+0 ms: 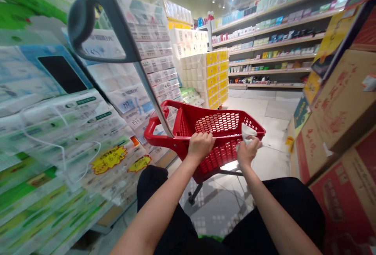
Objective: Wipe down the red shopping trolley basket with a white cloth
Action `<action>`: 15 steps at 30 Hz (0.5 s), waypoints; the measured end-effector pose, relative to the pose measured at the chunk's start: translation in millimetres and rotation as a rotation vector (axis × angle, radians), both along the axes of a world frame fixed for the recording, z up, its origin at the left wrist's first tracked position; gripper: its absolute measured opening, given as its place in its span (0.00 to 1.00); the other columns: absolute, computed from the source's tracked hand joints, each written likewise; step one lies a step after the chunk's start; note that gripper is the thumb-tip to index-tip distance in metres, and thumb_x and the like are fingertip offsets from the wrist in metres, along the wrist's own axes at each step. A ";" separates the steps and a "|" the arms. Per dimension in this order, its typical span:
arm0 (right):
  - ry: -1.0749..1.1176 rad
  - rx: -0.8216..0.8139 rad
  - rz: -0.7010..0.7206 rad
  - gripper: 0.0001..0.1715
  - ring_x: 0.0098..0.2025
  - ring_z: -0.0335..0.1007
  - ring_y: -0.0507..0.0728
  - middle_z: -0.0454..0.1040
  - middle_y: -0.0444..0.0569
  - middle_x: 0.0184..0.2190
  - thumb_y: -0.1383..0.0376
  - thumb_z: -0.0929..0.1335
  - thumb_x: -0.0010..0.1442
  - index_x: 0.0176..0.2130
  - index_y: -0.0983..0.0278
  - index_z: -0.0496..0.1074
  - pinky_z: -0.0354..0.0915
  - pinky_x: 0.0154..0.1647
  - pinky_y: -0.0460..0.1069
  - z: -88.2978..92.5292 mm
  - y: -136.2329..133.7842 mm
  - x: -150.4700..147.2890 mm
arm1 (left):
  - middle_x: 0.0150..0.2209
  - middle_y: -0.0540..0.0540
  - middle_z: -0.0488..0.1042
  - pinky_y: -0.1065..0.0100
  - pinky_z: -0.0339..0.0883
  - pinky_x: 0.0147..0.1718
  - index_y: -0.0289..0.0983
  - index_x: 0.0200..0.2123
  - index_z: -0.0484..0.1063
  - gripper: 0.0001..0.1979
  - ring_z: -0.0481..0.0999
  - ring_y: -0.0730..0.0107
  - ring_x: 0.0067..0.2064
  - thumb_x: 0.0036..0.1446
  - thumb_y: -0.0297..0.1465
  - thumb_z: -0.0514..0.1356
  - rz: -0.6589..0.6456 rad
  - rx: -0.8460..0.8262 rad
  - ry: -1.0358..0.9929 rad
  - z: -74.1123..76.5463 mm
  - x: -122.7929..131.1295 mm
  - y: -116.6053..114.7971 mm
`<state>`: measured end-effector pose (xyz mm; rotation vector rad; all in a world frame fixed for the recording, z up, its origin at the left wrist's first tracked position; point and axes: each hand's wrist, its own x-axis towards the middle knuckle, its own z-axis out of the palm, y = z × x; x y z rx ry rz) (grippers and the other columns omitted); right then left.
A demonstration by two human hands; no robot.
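A red plastic shopping basket on wheels (pixel 182 120) stands tilted in front of my knees. Its metal pole rises to the upper left and carries a grey loop handle (pixel 129 47). With fingers wrapped over the near rim, my left hand (pixel 201 145) grips the basket. My right hand (pixel 248 150) is closed on a white cloth or tissue (pixel 249 130) at the rim's right end. Part of the white piece sticks up above my fingers against the basket's perforated wall. I cannot tell whether it is cloth or paper.
Stacked tissue packs (pixel 117 86) line the left, with a black phone (pixel 62 74) and a white cable (pixel 63 149) on them. Cardboard boxes (pixel 346 98) are piled on the right. Stocked shelves (pixel 270 39) stand at the back, beyond the tiled floor (pixel 273 129).
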<state>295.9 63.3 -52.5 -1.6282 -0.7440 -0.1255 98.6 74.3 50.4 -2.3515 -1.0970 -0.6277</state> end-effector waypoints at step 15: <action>-0.408 -0.033 0.196 0.16 0.49 0.61 0.59 0.67 0.51 0.46 0.68 0.60 0.55 0.40 0.61 0.72 0.59 0.51 0.55 39.9 -8.9 69.1 | 0.32 0.43 0.75 0.60 0.55 0.36 0.38 0.32 0.71 0.12 0.71 0.62 0.35 0.62 0.33 0.50 0.001 -0.012 -0.013 0.9 -17.5 3.1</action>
